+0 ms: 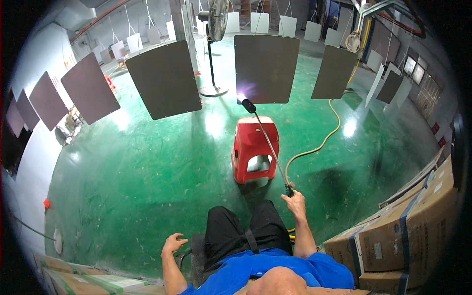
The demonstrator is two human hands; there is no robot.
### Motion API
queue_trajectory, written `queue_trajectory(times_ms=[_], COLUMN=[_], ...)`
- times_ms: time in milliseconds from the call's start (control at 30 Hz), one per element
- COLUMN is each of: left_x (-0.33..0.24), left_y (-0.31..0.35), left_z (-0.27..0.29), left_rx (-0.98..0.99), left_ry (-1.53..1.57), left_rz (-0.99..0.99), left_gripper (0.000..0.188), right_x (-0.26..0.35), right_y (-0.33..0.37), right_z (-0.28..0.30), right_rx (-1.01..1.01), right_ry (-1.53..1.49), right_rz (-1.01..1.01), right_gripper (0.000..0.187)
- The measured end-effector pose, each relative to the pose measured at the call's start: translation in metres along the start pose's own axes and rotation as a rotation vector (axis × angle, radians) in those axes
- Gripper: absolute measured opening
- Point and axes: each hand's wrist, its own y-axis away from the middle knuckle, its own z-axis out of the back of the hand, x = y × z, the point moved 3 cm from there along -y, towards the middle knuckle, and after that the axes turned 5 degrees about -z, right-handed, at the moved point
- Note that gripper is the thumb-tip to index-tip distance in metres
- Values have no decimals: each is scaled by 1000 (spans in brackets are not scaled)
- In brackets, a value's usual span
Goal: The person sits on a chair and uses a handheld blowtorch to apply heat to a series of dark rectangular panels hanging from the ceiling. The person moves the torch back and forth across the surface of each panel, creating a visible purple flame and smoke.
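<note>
My right hand (295,204) is closed round the handle of a long gas torch (268,140), held out in front of me. A bright purple-white flame comes from its black nozzle (249,105), at the lower left of a dark, flat hanging panel (266,69). From the handle a yellowish hose (319,147) curves away across the floor. My left hand (174,243) holds nothing; its fingers are loosely apart beside the dark chair (197,255) I sit on.
More dark panels (164,81) hang in a curved row, with pale ones (259,23) behind. A red plastic stool (255,147) stands under the torch on the green floor. Behind the row is a pedestal fan (217,22). Cardboard boxes (383,246) are stacked at my right.
</note>
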Motion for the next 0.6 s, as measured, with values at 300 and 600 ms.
queue_trajectory(times_ms=[300, 600], left_x=[-6, -1], left_y=[2, -1], left_z=[1, 0], left_rx=[8, 16], left_ry=[-62, -49], left_rz=[82, 1], left_gripper=[59, 57], right_x=[-9, -28], right_y=[-4, -32], right_z=[20, 80], right_rx=[-28, -128], right_ry=[40, 232], right_rz=[-93, -146], right_gripper=[49, 43])
